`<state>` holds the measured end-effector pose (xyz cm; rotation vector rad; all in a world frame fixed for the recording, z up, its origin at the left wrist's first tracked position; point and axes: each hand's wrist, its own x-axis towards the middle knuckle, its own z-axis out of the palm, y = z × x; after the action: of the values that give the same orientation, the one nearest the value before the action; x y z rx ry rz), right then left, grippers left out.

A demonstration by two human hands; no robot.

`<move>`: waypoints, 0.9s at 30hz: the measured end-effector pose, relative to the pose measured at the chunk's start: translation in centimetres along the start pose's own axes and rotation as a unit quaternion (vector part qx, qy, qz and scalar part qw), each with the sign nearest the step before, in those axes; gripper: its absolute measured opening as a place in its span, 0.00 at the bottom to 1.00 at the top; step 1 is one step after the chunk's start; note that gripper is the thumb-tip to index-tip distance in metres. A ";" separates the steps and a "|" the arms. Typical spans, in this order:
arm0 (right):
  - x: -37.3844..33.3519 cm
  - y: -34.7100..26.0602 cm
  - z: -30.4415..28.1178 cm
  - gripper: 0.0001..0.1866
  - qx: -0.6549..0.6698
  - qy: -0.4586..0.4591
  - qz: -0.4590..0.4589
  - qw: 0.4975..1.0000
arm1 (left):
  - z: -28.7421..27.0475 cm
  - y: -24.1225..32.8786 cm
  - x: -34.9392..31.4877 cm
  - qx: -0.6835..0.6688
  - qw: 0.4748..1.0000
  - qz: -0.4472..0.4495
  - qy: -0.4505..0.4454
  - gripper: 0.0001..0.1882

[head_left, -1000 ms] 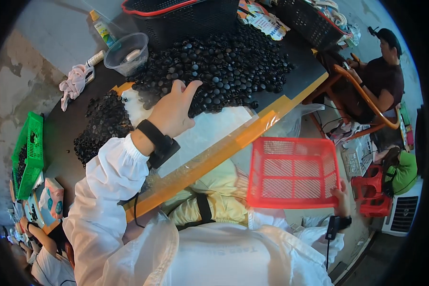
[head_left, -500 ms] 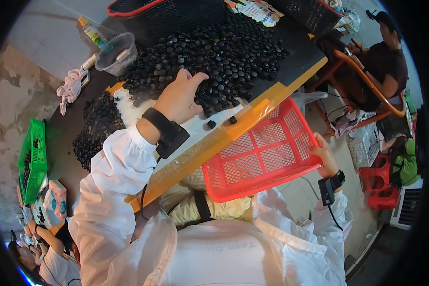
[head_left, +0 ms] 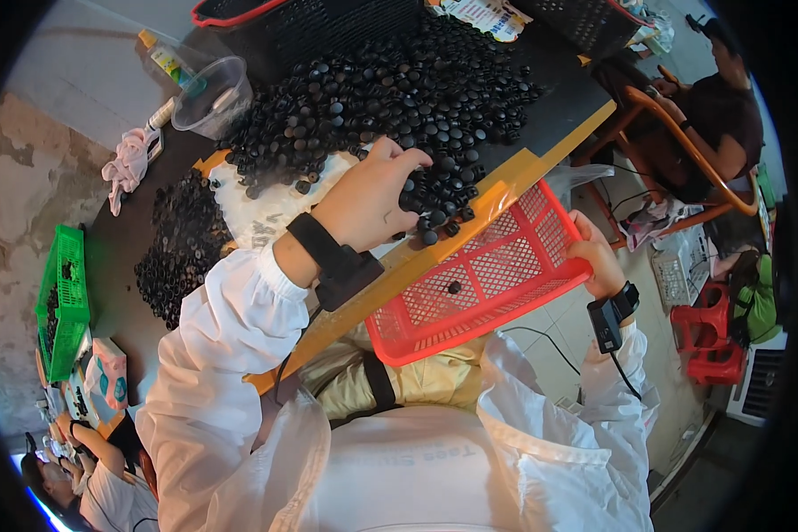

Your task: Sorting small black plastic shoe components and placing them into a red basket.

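Note:
A large heap of small round black caps (head_left: 390,93) covers the table. My left hand (head_left: 363,199) lies at the heap's near side, thumb and fingers apart, curved behind a cluster of black caps (head_left: 443,191) at the table edge. The fingertips are partly hidden by the hand. Just below that edge, a red plastic basket (head_left: 470,330) with mesh sides hangs tilted. My right hand (head_left: 597,257) is closed on its right rim. Inside the basket lies a single black cap (head_left: 454,287).
Yellow tape (head_left: 514,173) runs along the table edge. At the left are a pile of small dark rings (head_left: 182,239), a clear tub (head_left: 211,97) and a green basket (head_left: 65,301). A black basket (head_left: 328,35) stands at the back. A seated person (head_left: 718,115) is at the right.
My left hand has moved right and nearer the edge, pushing caps along and uncovering white sheet behind it. One cap has dropped into the basket, which has shifted slightly left.

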<state>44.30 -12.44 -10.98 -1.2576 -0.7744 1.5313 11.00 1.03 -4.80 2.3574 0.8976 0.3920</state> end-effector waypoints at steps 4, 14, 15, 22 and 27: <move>0.5 0.1 -0.4 0.18 -0.003 0.000 0.000 1.000 | -2.0 0.4 -0.4 -0.091 0.994 0.028 -0.046 0.34; 1.1 0.5 -0.5 0.19 0.001 -0.001 -0.007 1.000 | -4.1 0.7 -5.5 0.038 0.982 -0.136 -0.123 0.49; 1.1 0.5 -0.4 0.19 0.000 -0.003 -0.009 1.000 | -2.8 0.5 -5.1 0.062 0.987 -0.109 -0.100 0.51; 1.4 1.0 -0.5 0.19 0.009 -0.012 -0.017 1.000 | -0.1 1.8 0.7 -0.005 0.991 -0.096 -0.090 0.48; 2.2 0.4 -0.8 0.18 -0.016 -0.030 -0.018 0.999 | 1.0 3.0 1.2 -0.009 0.991 -0.026 -0.129 0.43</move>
<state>45.00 -10.62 -12.27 -1.2196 -0.8582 1.5380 13.89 -0.38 -3.70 2.2966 0.8252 0.0705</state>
